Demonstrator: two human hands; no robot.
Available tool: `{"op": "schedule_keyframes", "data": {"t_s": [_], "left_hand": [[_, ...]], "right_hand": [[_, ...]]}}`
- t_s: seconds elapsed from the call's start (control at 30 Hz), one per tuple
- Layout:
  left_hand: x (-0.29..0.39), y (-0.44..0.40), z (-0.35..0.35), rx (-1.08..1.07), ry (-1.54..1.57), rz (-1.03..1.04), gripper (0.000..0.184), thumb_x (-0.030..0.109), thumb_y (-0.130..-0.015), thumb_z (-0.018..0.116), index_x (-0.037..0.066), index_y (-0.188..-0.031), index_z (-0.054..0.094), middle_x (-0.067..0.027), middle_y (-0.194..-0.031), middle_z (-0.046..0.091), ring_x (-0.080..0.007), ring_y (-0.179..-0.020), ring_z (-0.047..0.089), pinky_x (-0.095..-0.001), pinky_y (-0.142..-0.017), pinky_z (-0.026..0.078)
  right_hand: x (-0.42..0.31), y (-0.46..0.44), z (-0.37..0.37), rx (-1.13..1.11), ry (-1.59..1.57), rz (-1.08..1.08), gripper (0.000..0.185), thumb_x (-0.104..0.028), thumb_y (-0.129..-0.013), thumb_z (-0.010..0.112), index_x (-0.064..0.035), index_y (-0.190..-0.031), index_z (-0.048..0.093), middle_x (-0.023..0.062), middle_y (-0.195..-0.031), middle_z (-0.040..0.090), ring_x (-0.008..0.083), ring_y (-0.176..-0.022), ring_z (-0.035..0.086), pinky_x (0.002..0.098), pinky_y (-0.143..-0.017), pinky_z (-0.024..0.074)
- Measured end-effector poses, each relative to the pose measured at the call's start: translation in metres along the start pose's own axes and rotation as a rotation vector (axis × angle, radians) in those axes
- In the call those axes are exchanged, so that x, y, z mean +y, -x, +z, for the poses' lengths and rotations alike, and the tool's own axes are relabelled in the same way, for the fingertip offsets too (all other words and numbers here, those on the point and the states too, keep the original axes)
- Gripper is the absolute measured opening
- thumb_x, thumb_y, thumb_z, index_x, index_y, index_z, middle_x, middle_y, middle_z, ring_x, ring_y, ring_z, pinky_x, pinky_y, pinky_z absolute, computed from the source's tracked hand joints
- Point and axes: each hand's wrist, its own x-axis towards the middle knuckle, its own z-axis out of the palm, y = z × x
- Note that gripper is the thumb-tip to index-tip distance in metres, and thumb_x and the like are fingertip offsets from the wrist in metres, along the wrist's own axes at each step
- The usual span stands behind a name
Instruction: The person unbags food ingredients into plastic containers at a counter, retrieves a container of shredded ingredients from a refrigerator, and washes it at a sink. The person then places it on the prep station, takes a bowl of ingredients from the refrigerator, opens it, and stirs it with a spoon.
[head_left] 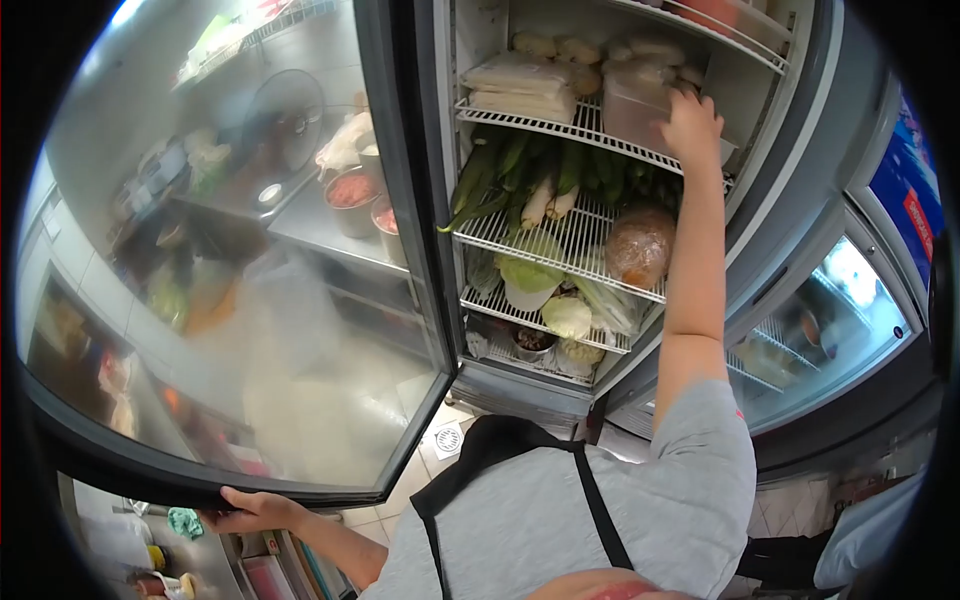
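Right by me, a person in a grey short-sleeved shirt (510, 510) and black apron straps is standing before an open upright fridge. The left hand (255, 512) is clamping on the lower edge of the black-framed, fogged glass door (270, 380), its fingers curling over the frame. The right hand (692, 125) is stretching up to a translucent rectangular plastic box (633, 105), which is sitting on the right side of an upper white wire shelf (560, 127). Those fingers are spreading over the box's near right corner and touching it; whether they are clamping it, I cannot tell.

Flat white packets in clear plastic (520, 85) are lying stacked to the box's left. On the shelf beneath, long dark-green vegetables (495, 175) are lying beside a round brown bundle in clear wrap (640, 245), which is resting near the person's forearm. Lower still, a pale green cabbage (528, 277) is resting on another rack, and a round metal bowl with dark contents (533, 340) is standing near the bottom.
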Motion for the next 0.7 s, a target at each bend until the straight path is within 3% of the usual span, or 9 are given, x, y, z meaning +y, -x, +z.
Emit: {"op": "schedule_keyframes", "data": {"t_s": [0.03, 0.1, 0.23, 0.3, 0.33, 0.4, 0.47, 0.53, 0.7], "left_hand": [[0.004, 0.000, 0.002, 0.011, -0.003, -0.005, 0.052, 0.013, -0.087, 0.050, -0.012, -0.128, 0.031, -0.0258, -0.123, 0.042, -0.0332, -0.110, 0.047, -0.0391, -0.096, 0.038], [0.010, 0.000, 0.003, 0.010, 0.000, -0.007, 0.051, 0.012, -0.087, 0.050, -0.012, -0.128, 0.031, -0.0258, -0.123, 0.041, -0.0333, -0.111, 0.047, -0.0392, -0.096, 0.038], [0.011, -0.001, 0.004, 0.021, -0.024, 0.008, 0.050, 0.012, -0.086, 0.050, -0.012, -0.127, 0.032, -0.0257, -0.124, 0.042, -0.0344, -0.110, 0.048, -0.0395, -0.096, 0.039], [0.011, -0.001, 0.003, 0.026, -0.020, 0.008, 0.050, 0.013, -0.086, 0.051, -0.011, -0.126, 0.033, -0.0256, -0.123, 0.042, -0.0347, -0.110, 0.048, -0.0397, -0.095, 0.039], [0.007, -0.002, 0.002, 0.008, -0.065, 0.041, 0.051, 0.014, -0.088, 0.050, -0.012, -0.127, 0.031, -0.0257, -0.124, 0.041, -0.0333, -0.110, 0.049, -0.0388, -0.095, 0.040], [0.001, -0.003, 0.000, -0.011, -0.112, 0.076, 0.051, 0.015, -0.089, 0.049, -0.012, -0.127, 0.029, -0.0259, -0.124, 0.039, -0.0320, -0.110, 0.049, -0.0378, -0.095, 0.042], [-0.003, -0.003, 0.000, -0.068, 0.061, 0.073, 0.053, 0.015, -0.089, 0.049, -0.012, -0.129, 0.027, -0.0249, -0.124, 0.039, -0.0309, -0.110, 0.049, -0.0367, -0.095, 0.043], [0.011, -0.001, 0.003, -0.066, 0.090, 0.057, 0.055, 0.016, -0.089, 0.050, -0.010, -0.130, 0.026, -0.0231, -0.124, 0.039, -0.0302, -0.110, 0.049, -0.0357, -0.095, 0.044], [0.005, -0.005, -0.005, -0.059, 0.047, 0.044, 0.052, 0.018, -0.088, 0.051, -0.009, -0.127, 0.032, -0.0243, -0.121, 0.042, -0.0329, -0.106, 0.051, -0.0404, -0.090, 0.046]], "right_hand": [[0.014, -0.003, 0.004, -0.001, 0.010, 0.006, 0.037, -0.014, -0.070, 0.067, -0.0127, -0.107, 0.061, 0.0067, -0.103, 0.060, 0.0256, -0.107, 0.050, 0.0491, -0.089, 0.0395], [0.031, -0.009, 0.011, 0.054, -0.061, -0.231, 0.030, -0.012, -0.068, 0.070, -0.0095, -0.097, 0.061, 0.0060, -0.097, 0.062, 0.0221, -0.109, 0.048, 0.0522, -0.088, 0.0368], [0.043, -0.027, 0.001, -0.071, -0.262, -0.244, 0.022, -0.009, -0.070, 0.067, -0.0050, -0.089, 0.059, 0.0070, -0.092, 0.062, 0.0238, -0.102, 0.053, 0.0482, -0.083, 0.0403], [0.050, -0.051, 0.002, -0.253, -0.869, -0.236, 0.021, -0.007, -0.070, 0.066, -0.0029, -0.089, 0.058, 0.0080, -0.090, 0.062, 0.0283, -0.091, 0.058, 0.0434, -0.077, 0.0438], [0.045, -0.060, 0.003, -0.251, -0.871, -0.240, 0.021, -0.007, -0.070, 0.066, -0.0029, -0.089, 0.058, 0.0080, -0.090, 0.062, 0.0283, -0.091, 0.058, 0.0434, -0.077, 0.0438], [0.014, -0.072, -0.007, 0.161, -0.665, -0.398, 0.021, -0.006, -0.071, 0.064, -0.0023, -0.091, 0.058, 0.0105, -0.089, 0.061, 0.0317, -0.084, 0.060, 0.0393, -0.073, 0.0465], [-0.017, -0.091, 0.004, 0.174, -0.667, -0.316, 0.021, -0.007, -0.073, 0.063, -0.0050, -0.093, 0.061, 0.0108, -0.096, 0.061, 0.0327, -0.093, 0.059, 0.0405, -0.075, 0.0475], [-0.053, -0.109, 0.022, 0.176, -0.636, -0.299, 0.028, -0.018, -0.070, 0.069, -0.0063, -0.094, 0.063, 0.0135, -0.096, 0.061, 0.0300, -0.093, 0.060, 0.0396, -0.078, 0.0469], [-0.154, -0.108, 0.055, 0.108, -0.551, -0.248, 0.026, -0.008, -0.075, 0.061, -0.0089, -0.101, 0.062, 0.0114, -0.112, 0.057, 0.0344, -0.105, 0.054, 0.0423, -0.079, 0.0486]]}}
